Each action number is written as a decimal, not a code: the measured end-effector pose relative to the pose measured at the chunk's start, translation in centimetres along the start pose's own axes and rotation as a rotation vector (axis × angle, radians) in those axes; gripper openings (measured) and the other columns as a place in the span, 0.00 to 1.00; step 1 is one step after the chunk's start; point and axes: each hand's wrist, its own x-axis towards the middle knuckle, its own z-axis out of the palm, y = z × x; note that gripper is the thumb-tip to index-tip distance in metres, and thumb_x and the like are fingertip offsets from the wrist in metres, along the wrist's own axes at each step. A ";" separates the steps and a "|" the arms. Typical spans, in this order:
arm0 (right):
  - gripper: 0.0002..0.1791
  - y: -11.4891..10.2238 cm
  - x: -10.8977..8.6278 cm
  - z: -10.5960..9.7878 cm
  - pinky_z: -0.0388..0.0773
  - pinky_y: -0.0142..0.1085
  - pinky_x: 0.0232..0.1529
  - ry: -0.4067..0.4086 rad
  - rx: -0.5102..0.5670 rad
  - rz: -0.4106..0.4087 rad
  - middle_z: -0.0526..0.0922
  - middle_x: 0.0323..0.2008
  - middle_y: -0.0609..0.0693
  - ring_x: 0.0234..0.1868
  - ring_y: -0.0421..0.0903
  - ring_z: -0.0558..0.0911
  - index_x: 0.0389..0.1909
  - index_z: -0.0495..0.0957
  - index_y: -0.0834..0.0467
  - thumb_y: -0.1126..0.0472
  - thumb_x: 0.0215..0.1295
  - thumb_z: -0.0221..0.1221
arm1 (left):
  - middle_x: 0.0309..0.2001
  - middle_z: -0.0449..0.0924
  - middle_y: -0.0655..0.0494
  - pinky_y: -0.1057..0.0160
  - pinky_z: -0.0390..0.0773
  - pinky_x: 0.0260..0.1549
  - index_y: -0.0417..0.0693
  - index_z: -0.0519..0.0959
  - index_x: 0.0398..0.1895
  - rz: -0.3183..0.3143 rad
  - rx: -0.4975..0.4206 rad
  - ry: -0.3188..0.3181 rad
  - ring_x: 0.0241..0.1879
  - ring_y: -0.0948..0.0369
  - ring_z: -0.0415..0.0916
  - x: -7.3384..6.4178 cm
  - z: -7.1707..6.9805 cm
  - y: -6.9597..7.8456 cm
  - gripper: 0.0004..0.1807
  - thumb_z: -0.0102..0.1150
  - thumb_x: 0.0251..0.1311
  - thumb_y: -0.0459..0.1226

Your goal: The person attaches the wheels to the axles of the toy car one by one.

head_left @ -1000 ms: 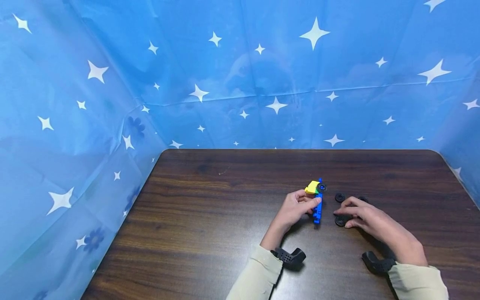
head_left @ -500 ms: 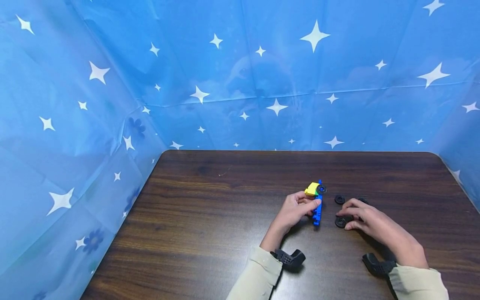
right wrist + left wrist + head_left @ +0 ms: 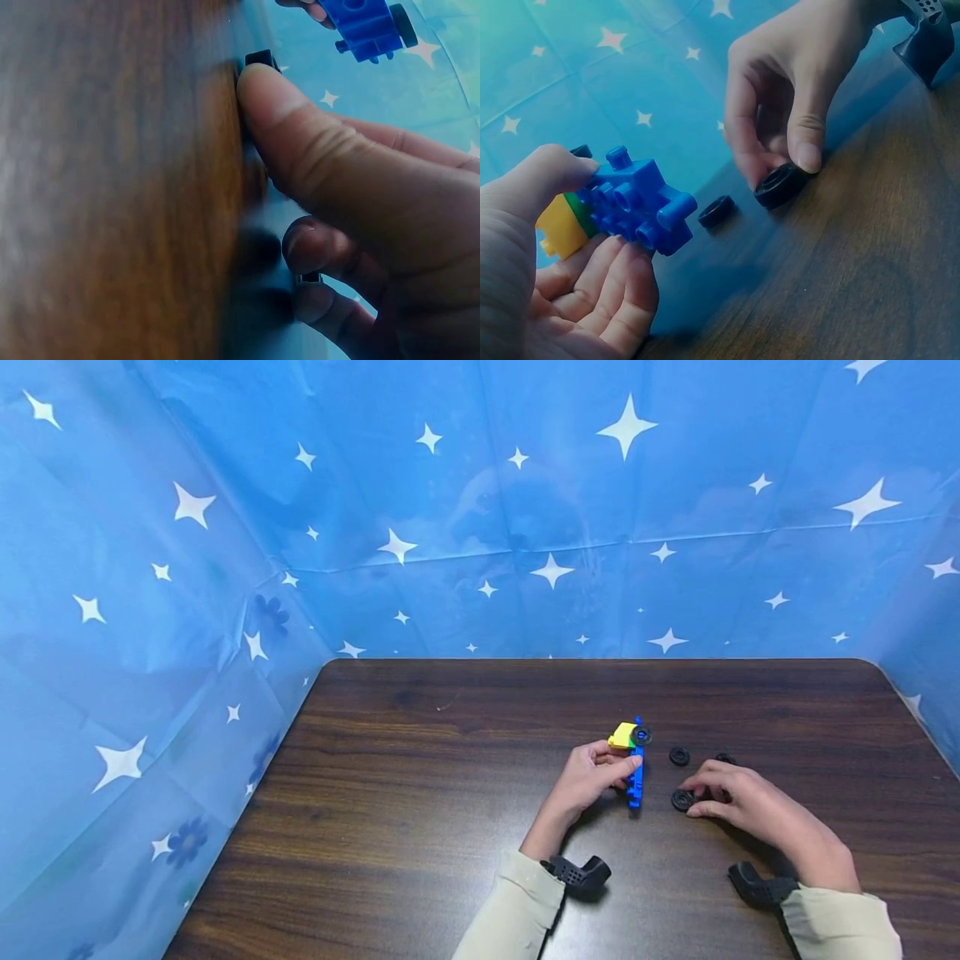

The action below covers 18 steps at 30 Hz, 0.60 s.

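My left hand (image 3: 596, 777) grips a toy car of building blocks between thumb and fingers, raised over the table. The toy car (image 3: 634, 199) has a long blue base, yellow and green blocks and a black wheel (image 3: 641, 735) on its side. To the right, my right hand (image 3: 742, 802) is low over the table, its thumb and fingertips pinching a loose black wheel (image 3: 780, 184) tilted against the tabletop. In the right wrist view the thumb covers most of that pinched wheel (image 3: 259, 57).
Beyond the right fingers lies another loose black wheel (image 3: 678, 756) on the dark wooden table (image 3: 450, 793). One more black wheel (image 3: 724, 758) is partly hidden behind the right hand. A blue star-patterned curtain (image 3: 465, 510) stands behind the table and along its sides.
The right fingertips have drawn slightly back to the right, in on the near wheel, which has shifted a little. The left hand holds the toy car in much the same place.
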 end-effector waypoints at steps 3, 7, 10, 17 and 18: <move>0.13 0.1 -0.1 0.1 0.72 0.31 0.31 0.015 0.027 0.010 0.79 0.35 0.39 0.33 0.28 0.71 0.48 0.87 0.56 0.58 0.64 0.71 | 0.32 0.87 0.57 0.70 0.78 0.28 0.37 0.83 0.49 0.000 0.005 0.008 0.25 0.68 0.80 0.0 0.0 -0.2 0.17 0.68 0.65 0.41; 0.12 0.4 -0.2 0.2 0.73 0.31 0.31 0.023 0.050 0.029 0.79 0.34 0.38 0.32 0.28 0.73 0.48 0.87 0.55 0.59 0.64 0.71 | 0.33 0.88 0.55 0.69 0.79 0.28 0.38 0.83 0.49 -0.004 0.013 0.017 0.26 0.67 0.81 0.0 -0.1 -0.3 0.16 0.68 0.65 0.41; 0.12 0.5 -0.3 0.3 0.74 0.30 0.31 0.031 0.059 0.038 0.79 0.34 0.37 0.32 0.28 0.73 0.47 0.87 0.55 0.60 0.64 0.71 | 0.33 0.87 0.55 0.69 0.79 0.28 0.38 0.83 0.49 -0.012 0.005 0.018 0.26 0.67 0.81 0.0 -0.1 -0.4 0.17 0.68 0.65 0.41; 0.12 0.5 -0.3 0.4 0.74 0.30 0.30 0.111 0.053 -0.001 0.79 0.34 0.36 0.32 0.27 0.73 0.46 0.88 0.54 0.60 0.63 0.72 | 0.32 0.87 0.57 0.69 0.79 0.28 0.39 0.84 0.49 -0.016 -0.018 0.027 0.25 0.66 0.80 0.1 0.0 -0.1 0.17 0.69 0.63 0.41; 0.11 0.5 -0.3 0.4 0.75 0.30 0.30 0.124 0.050 -0.008 0.80 0.34 0.36 0.32 0.27 0.73 0.46 0.88 0.53 0.60 0.62 0.73 | 0.32 0.87 0.57 0.69 0.79 0.28 0.39 0.84 0.49 -0.013 -0.022 0.028 0.25 0.66 0.80 0.2 0.0 -0.1 0.17 0.70 0.63 0.41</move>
